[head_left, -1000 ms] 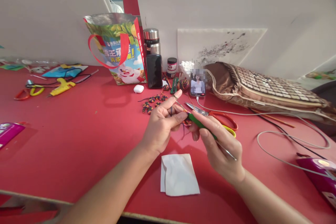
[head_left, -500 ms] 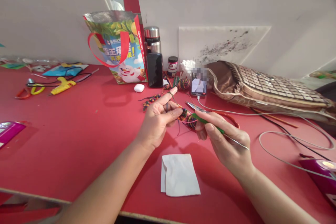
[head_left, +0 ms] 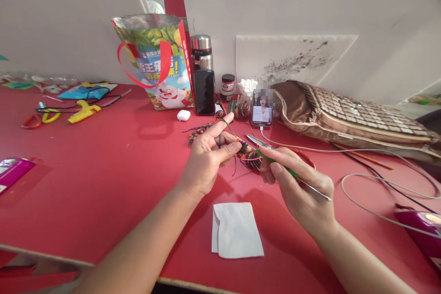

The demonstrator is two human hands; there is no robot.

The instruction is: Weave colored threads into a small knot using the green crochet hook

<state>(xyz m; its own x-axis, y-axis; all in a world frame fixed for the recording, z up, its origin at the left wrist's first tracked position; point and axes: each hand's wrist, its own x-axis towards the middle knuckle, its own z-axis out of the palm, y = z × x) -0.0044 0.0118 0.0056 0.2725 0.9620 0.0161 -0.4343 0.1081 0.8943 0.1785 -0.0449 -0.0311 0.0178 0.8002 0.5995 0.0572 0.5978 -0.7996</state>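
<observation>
My left hand (head_left: 210, 158) pinches a small multicoloured piece of crochet (head_left: 242, 149) between thumb and fingers. Its index finger is stretched out, with a dark strand of yarn looped over it. In my right hand (head_left: 299, 179) is a crochet hook (head_left: 291, 172) with a green grip, its metal tail sticking out toward me. The hook's front end points at the crochet piece; the tip is too small to make out. More multicoloured yarn (head_left: 253, 161) hangs between the hands. Scissors (head_left: 258, 141) with red handles lie just behind my right hand.
A braided multicoloured strip (head_left: 200, 133) and a yarn ball (head_left: 242, 110) lie behind my hands. Further back stand a phone (head_left: 262, 110) on a cable, a dark phone (head_left: 204, 92) and a shopping bag (head_left: 158, 64). A folded white cloth (head_left: 237, 229) lies in front.
My right hand, with the hook, has moved slightly right, away from the left hand. The left hand keeps its hold on the crochet piece.
</observation>
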